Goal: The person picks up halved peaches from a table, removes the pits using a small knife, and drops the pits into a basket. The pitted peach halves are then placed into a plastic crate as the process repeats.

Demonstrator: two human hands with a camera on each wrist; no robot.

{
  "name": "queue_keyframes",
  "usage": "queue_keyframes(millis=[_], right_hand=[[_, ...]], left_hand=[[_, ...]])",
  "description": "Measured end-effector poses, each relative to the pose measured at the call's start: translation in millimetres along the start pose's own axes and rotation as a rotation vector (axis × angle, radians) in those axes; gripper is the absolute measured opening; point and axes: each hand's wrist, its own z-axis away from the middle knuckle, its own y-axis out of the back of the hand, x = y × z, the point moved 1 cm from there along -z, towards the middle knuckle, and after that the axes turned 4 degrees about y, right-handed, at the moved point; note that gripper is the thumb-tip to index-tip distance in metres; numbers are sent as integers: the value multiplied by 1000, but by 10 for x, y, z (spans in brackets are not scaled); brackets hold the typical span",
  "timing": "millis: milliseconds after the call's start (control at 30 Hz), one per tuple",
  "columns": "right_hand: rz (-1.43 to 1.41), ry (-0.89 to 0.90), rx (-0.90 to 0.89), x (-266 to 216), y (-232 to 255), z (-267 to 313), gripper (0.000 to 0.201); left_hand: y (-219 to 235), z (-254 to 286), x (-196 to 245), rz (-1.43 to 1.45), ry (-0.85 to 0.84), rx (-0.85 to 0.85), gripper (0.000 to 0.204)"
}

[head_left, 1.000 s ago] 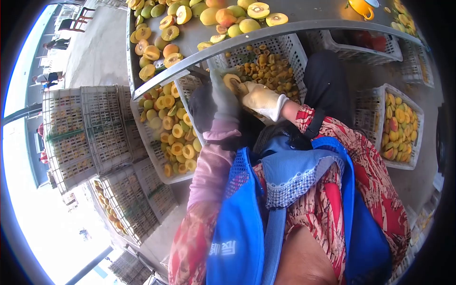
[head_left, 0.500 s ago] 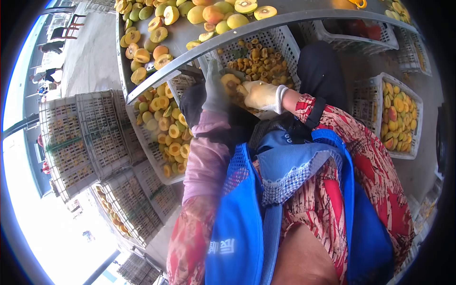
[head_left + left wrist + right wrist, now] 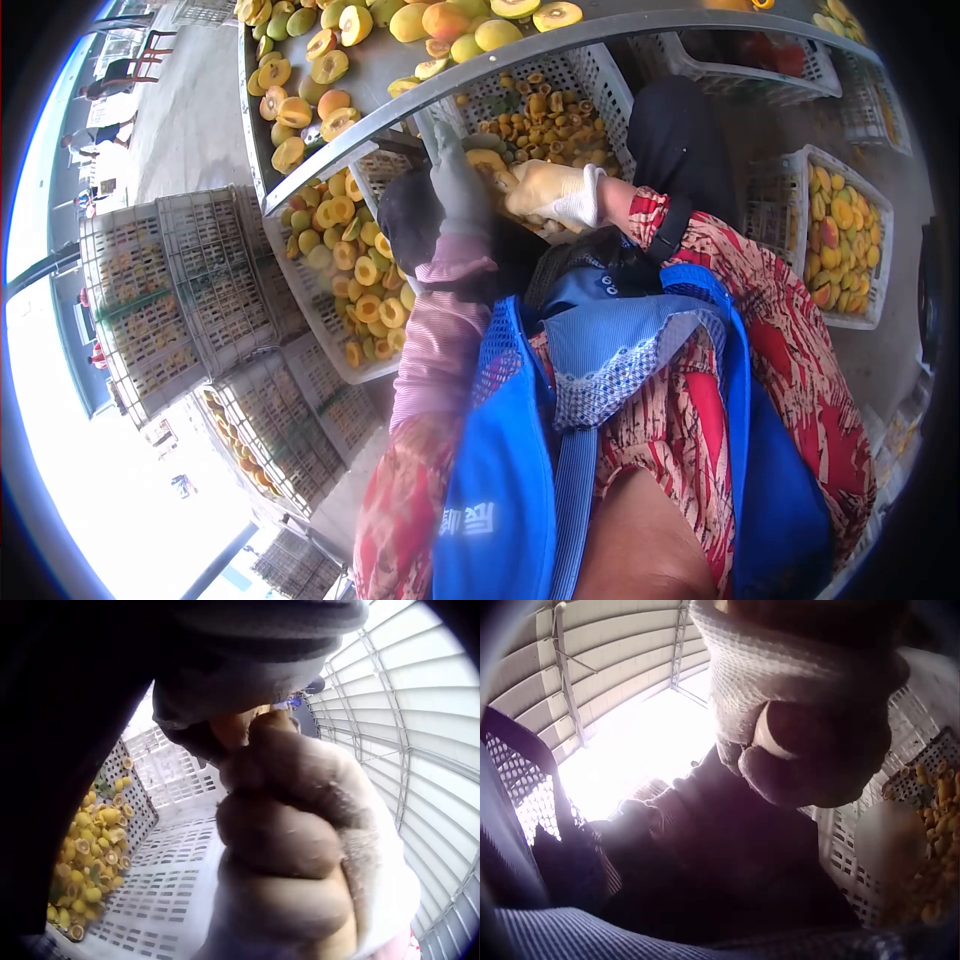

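Observation:
In the head view, a cut yellow fruit (image 3: 487,162) lies between the two gloved hands. My left hand (image 3: 460,190), in a greyish glove, grips it from the left. From the other side my right hand (image 3: 550,193), in a cream glove, meets the fruit. Orange flesh (image 3: 234,727) shows between the hands in the left wrist view, beside the right hand's curled fingers (image 3: 281,832). A smooth rounded end, like a handle (image 3: 778,729), sticks out of the right fist in the right wrist view; its other end is hidden.
A crate (image 3: 603,82) of small fruit pieces or pits stands beneath the metal table edge (image 3: 440,88). Another crate (image 3: 300,290) with fruit halves is at the left, one (image 3: 802,230) at the right. Halved fruit (image 3: 329,67) lies on the table; crates (image 3: 150,300) are stacked far left.
Both hands stay together at the fruit. The left hand looks less blurred than before, and the right wrist is bent a little differently. The head view has shifted slightly.

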Motion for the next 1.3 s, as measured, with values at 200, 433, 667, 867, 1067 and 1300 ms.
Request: queue_keyframes(millis=[200, 433, 667, 867, 1067, 1300], right_hand=[[-649, -32, -387, 65, 77, 110, 18], [-901, -95, -465, 102, 54, 178, 31], [-1005, -98, -506, 188, 83, 181, 30], [-961, -54, -548, 303, 112, 161, 31], [-922, -43, -542, 287, 47, 219, 30], [-880, 118, -432, 257, 105, 394, 21]], left_hand=[[-79, 135, 63, -137, -171, 30, 45], [-13, 115, -12, -234, -304, -70, 50], [57, -84, -152, 114, 84, -289, 39], [-133, 43, -63, 64, 10, -235, 40], [28, -1, -126, -352, -315, -279, 33], [56, -184, -224, 128, -156, -252, 40]])
